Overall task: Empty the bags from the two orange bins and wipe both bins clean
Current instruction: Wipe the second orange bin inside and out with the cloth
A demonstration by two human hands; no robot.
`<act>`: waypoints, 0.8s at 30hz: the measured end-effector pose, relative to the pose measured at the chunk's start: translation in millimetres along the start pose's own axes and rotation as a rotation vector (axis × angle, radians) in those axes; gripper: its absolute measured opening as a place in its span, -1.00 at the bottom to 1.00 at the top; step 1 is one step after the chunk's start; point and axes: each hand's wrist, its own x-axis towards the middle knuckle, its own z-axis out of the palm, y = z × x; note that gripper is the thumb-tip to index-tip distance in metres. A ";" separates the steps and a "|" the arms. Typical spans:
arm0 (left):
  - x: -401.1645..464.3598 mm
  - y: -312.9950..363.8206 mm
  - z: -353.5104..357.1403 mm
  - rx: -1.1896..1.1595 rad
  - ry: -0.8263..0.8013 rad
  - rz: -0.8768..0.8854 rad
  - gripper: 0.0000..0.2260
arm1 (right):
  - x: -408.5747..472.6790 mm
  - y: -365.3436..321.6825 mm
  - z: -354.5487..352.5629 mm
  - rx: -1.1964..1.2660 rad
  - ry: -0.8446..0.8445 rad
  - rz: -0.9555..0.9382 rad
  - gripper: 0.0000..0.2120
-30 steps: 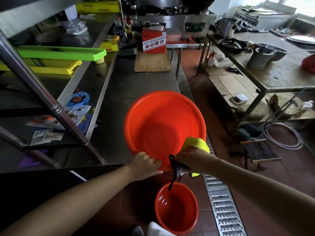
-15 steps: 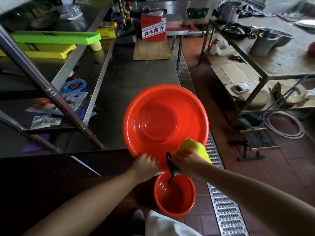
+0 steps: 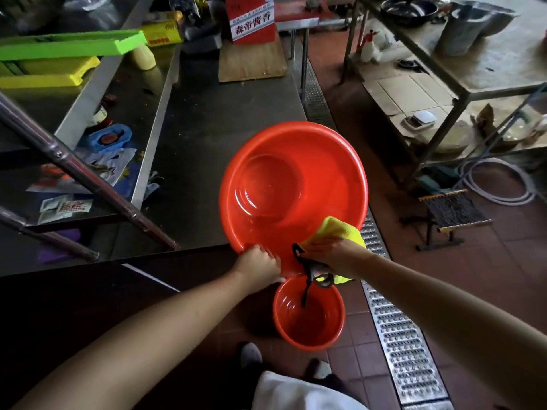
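At the near right corner of the steel counter: large orange basin, round, glossy, wide flat rim, circular sunken base showing wet sheen; it overhangs the counter edge toward the floor, tilted with its near rim raised off the surface. No bags visible inside. Directly below its near rim, on the red tiled floor beside the metal drain grate: smaller orange bin, round, upright, deeper in form, interior glossy and likewise holding no bags; near it, two shoe toes and a white garment edge at the bottom of the view. Left hand: arm extended forward, fingers curled over the near rim of the large basin, clamped on it, thumb side hidden under the rim. Right hand: arm extended from the right, palm down, fingers flattened together, pressing a yellow cloth against the inner wall of the large basin by its near right rim; part of the cloth trails under the wrist. Black strap: a dark loop and cord at the same hand, dangling over the mouth of the smaller bin; how it is held cannot be told.
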 end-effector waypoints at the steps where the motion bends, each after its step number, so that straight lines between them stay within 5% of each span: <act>1: 2.6 0.9 1.3 0.021 -0.015 0.008 -0.41 | 3.0 2.1 1.8 0.052 -0.006 0.014 -0.51; 8: 4.1 10.2 8.8 0.128 -0.019 -0.033 -0.64 | 50.5 -2.4 19.3 0.325 -0.038 0.246 -0.68; 15: 4.9 16.3 20.1 0.083 -0.013 -0.099 -0.64 | 82.7 -21.5 34.8 0.158 -0.071 0.386 -0.28; 19: 8.0 12.1 19.1 0.104 0.031 -0.133 -0.58 | 67.2 -44.5 48.1 0.258 0.041 0.634 -0.35; 24: 9.5 10.3 24.8 0.097 -0.064 -0.080 -0.68 | 73.4 -48.3 57.9 0.293 -0.048 0.585 -0.36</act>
